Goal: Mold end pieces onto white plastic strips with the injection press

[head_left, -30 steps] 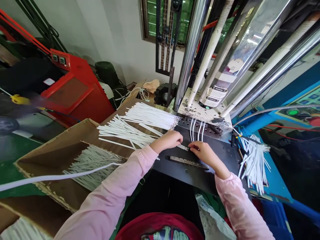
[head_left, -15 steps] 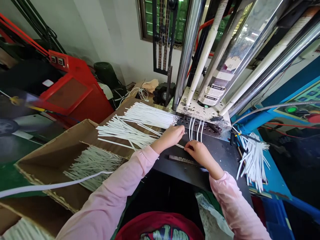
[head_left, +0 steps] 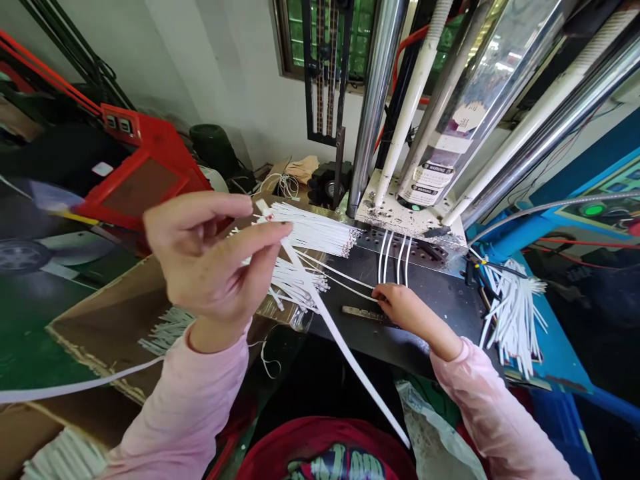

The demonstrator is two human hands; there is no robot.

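My left hand point(head_left: 215, 253) is raised close to the camera, thumb and forefinger pinched about the small white end of a white strip point(head_left: 345, 343). A red mark shows near that end, and the strip slants down toward my lap. Low over the dark press table point(head_left: 330, 327), my right hand point(head_left: 395, 300) has its fingers closed on the ends of thin white cords point(head_left: 345, 275); its fingertips are partly hidden. Just beyond it, several white cords point(head_left: 399, 260) run side by side out from under the press plate point(head_left: 413, 217).
Bundles of white strips point(head_left: 315, 227) lie left of the press. A cardboard box point(head_left: 95, 320) holds more. Another bunch point(head_left: 515, 313) rests on the blue surface at right, near a control panel point(head_left: 600, 207). A metal bar point(head_left: 361, 313) lies before my right hand.
My left hand has risen from the table beside the press toward the camera, up and to the left, and a white strip now shows from its fingers. The right hand has barely moved.
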